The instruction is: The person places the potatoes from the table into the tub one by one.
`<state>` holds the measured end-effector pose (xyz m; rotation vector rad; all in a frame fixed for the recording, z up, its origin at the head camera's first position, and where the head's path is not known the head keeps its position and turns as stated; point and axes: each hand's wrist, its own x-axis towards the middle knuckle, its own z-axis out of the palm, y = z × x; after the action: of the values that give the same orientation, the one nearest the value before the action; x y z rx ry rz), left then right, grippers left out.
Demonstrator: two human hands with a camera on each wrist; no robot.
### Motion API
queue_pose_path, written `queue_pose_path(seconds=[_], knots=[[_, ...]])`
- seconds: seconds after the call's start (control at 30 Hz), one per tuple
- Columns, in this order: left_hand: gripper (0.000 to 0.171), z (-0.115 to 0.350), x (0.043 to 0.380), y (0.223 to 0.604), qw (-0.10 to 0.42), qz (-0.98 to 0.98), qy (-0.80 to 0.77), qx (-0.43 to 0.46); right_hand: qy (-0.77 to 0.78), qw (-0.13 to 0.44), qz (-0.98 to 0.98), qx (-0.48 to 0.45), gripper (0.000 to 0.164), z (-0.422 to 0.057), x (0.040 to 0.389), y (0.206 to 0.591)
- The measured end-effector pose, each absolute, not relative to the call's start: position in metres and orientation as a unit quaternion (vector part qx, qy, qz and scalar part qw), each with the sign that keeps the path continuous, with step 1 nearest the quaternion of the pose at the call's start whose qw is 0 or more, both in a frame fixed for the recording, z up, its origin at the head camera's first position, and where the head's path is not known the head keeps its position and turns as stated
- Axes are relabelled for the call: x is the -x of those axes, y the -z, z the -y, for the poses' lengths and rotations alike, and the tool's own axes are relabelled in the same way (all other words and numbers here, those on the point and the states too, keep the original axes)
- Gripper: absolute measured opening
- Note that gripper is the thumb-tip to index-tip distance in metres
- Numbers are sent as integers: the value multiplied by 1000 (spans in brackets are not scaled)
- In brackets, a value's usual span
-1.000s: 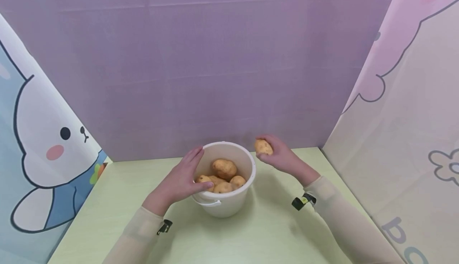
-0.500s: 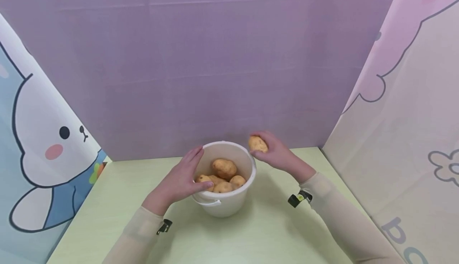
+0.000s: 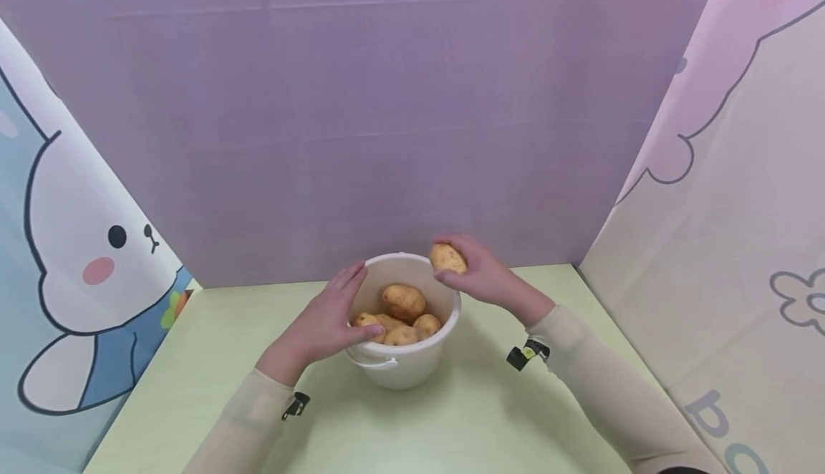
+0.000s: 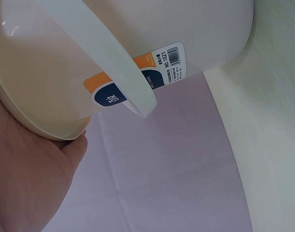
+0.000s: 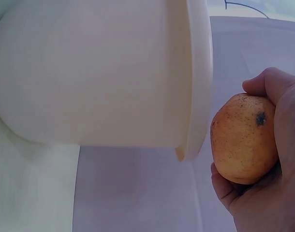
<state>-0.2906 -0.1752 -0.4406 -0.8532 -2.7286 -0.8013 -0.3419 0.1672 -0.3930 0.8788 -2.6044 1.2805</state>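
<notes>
A white plastic bucket (image 3: 409, 370) stands on the table with several potatoes (image 3: 403, 302) inside. My left hand (image 3: 322, 323) rests on the left of its rim, the thumb reaching over the opening and the fingers lying along the edge, fairly straight. In the left wrist view that hand (image 4: 31, 169) touches the rim beside the bucket's handle (image 4: 113, 53). My right hand (image 3: 483, 270) grips a potato (image 3: 447, 258) above the far right part of the rim. The right wrist view has this potato (image 5: 245, 137), marked by a dark spot, between thumb and fingers, apart from the bucket.
The pale green table (image 3: 464, 431) ends at a purple back wall (image 3: 412, 123). Printed side panels stand at both sides, a rabbit panel (image 3: 84, 245) on the left and a pink-patterned panel (image 3: 728, 245) on the right. The bucket's handle (image 3: 380, 364) hangs down in front.
My right hand has moved left with the potato, from beside the bucket to above its rim. My left hand, the bucket and the potatoes inside have stayed in place.
</notes>
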Motion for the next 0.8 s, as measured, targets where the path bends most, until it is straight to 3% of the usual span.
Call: queue_pose_path(seconds=[0.8], knots=[[113,174,290,441,83,916,272,284,-359,33,868,-341,68,-142,333,395]])
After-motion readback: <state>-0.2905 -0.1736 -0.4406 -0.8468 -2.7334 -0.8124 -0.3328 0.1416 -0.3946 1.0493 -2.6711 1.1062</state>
